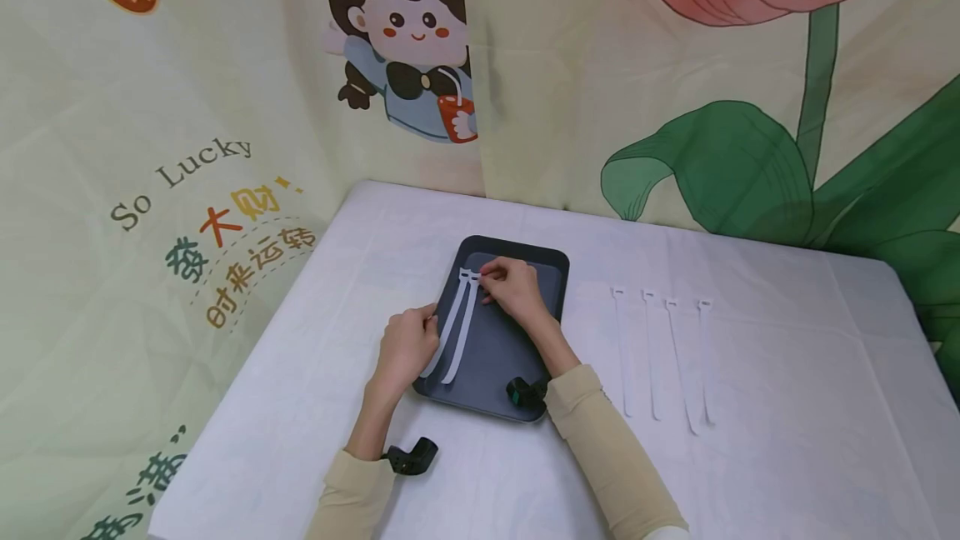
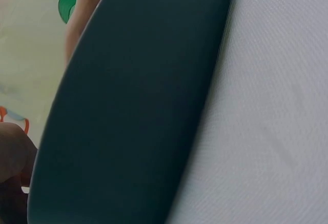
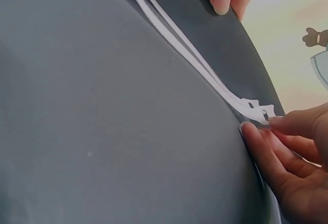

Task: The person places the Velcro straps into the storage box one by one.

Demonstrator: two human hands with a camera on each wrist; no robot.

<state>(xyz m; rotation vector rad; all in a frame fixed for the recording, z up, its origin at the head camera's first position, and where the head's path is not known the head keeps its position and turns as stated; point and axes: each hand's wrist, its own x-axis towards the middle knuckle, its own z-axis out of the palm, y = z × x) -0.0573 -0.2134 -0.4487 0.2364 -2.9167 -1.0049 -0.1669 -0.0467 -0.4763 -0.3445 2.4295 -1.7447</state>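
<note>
A dark grey rectangular tray [image 1: 495, 357] lies on the table, two white cable ties with slotted heads side by side along its left part. At the far end, my right hand [image 1: 513, 292] pinches the head of the right-hand cable tie [image 1: 462, 330] between thumb and fingertips. The other cable tie [image 1: 447, 322] lies just left of it, its head overlapping in the right wrist view. My left hand [image 1: 408, 347] grips the tray's left rim, with a thumb [image 3: 221, 1] over the inner side. Mostly the tray's dark outer wall [image 2: 128, 101] fills the left wrist view.
Several more white cable ties [image 1: 651, 357] lie in a spaced row on the white-covered table [image 1: 787, 407], right of the tray. A printed cloth [image 1: 540, 107] hangs behind the table and along its left side.
</note>
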